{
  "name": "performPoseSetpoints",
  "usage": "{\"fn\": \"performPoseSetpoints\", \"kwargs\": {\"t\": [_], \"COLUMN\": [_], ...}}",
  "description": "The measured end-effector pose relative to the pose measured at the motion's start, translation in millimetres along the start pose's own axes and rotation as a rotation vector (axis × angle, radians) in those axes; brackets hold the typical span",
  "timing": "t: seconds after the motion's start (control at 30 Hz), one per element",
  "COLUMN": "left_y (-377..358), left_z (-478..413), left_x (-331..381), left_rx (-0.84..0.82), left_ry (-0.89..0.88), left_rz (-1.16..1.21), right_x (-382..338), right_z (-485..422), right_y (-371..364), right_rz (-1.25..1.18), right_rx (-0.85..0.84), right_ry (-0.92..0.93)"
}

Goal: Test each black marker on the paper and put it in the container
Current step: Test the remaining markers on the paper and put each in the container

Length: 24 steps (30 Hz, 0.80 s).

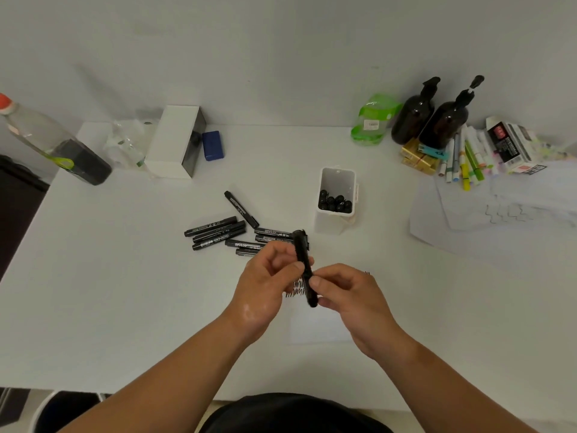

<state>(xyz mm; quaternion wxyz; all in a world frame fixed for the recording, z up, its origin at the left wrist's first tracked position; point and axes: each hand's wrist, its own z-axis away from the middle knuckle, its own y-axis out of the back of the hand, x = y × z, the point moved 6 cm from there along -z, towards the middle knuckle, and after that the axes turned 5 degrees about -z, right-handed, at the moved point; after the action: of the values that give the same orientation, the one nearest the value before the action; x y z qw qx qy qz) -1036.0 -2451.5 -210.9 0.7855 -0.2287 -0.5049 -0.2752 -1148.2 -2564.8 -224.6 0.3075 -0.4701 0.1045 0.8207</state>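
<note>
A black marker (304, 264) stands nearly upright between my hands above the table. My left hand (265, 282) pinches its upper half and my right hand (346, 295) pinches its lower end. Under them lies a small white paper (315, 329) with black scribbles (296, 287), partly hidden by my fingers. Several black markers (218, 231) lie loose on the table just left of and behind my hands. A white container (335, 201) stands to the right of the pile with several capped black markers inside.
A white box (173, 142) and a blue eraser (213, 145) sit at the back left, beside a clear bottle (53, 142). Two dark pump bottles (431, 120), a green pack (371, 123), coloured pens (465, 160) and loose sheets (487, 214) fill the right.
</note>
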Motion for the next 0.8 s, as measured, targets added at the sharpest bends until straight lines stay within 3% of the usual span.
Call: {"fn": "performPoseSetpoints", "kwargs": {"t": [0.17, 0.27, 0.37, 0.5, 0.7, 0.8], "left_y": [3, 1, -1, 3, 44, 49], "left_z": [-10, -15, -20, -34, -61, -67], "left_x": [-1, -5, -8, -13, -34, -42], "left_rx": [0.01, -0.059, -0.095, -0.104, 0.053, 0.064], "left_ry": [-0.069, -0.116, -0.154, -0.124, 0.051, 0.098], "left_rz": [-0.311, -0.442, -0.551, -0.602, -0.549, -0.518], "right_x": [-24, -39, -42, -67, -162, -185], "right_z": [-9, -18, -25, -33, -53, -67], "right_y": [6, 12, 13, 28, 77, 76], "right_rz": [0.231, 0.259, 0.437, 0.589, 0.756, 0.87], "right_rx": [-0.01, -0.048, -0.058, -0.004, 0.265, 0.312], "right_ry": [0.114, 0.136, 0.177, 0.272, 0.586, 0.684]}}
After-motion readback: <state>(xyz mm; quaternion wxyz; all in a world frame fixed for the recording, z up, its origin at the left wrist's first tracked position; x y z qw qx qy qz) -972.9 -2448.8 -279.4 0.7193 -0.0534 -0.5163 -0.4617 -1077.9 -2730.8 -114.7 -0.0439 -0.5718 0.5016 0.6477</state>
